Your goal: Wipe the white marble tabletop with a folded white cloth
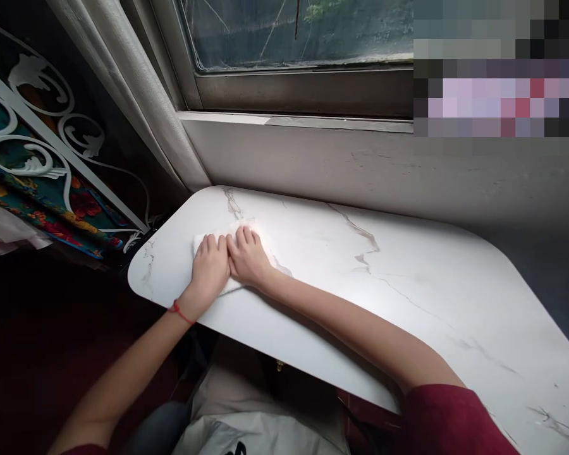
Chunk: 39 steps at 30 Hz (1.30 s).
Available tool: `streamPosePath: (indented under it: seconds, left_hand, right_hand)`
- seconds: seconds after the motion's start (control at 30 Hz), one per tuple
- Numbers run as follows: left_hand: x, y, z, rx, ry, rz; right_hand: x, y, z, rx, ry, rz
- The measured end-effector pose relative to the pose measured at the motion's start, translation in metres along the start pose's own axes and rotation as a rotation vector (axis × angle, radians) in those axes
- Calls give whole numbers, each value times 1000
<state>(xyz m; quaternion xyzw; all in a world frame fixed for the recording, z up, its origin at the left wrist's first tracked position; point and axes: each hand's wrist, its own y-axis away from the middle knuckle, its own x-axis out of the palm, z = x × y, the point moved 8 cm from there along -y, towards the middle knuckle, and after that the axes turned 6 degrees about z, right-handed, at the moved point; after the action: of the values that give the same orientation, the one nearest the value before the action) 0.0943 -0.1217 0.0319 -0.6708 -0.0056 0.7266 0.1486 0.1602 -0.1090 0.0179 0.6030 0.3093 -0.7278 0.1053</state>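
A white cloth lies folded flat on the white marble-patterned table, near its left end. Both hands press down on it side by side, touching each other. My left hand covers the cloth's left part, fingers bent and held together over it, a red string round the wrist. My right hand grips the right part, its fingers close together and curled onto the cloth. Much of the cloth is hidden under the palms; its edges show beyond the fingertips and below the hands.
Behind the table rise a pale wall and a window. A light curtain hangs at the left, beside a white scrolled metal frame with flowered fabric. The table's corners are rounded. The upper right corner is pixelated.
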Motion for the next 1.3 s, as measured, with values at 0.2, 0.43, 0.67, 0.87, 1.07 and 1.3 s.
streamPosePath:
  seconds: [0.2, 0.43, 0.67, 0.87, 1.07, 1.3]
  left_hand:
    - [20, -92, -4, -3, -73, 124]
    - [37, -149, -32, -131, -3, 44]
    - [44, -175, -31, -64, 116, -6]
    - [47, -177, -14, -76, 293, -148]
    - [57, -181, -12, -90, 271, -80]
    - [52, -174, -13, -56, 203, -35]
  right_hand:
    - [13, -51, -59, 154, -30, 30]
    - [20, -73, -121, 195, -45, 13]
    - [22, -86, -149, 262, -44, 7]
    - [23, -91, -157, 251, -81, -2]
    - [24, -90, -158, 275, -121, -17]
    - [21, -89, -153, 287, -78, -27]
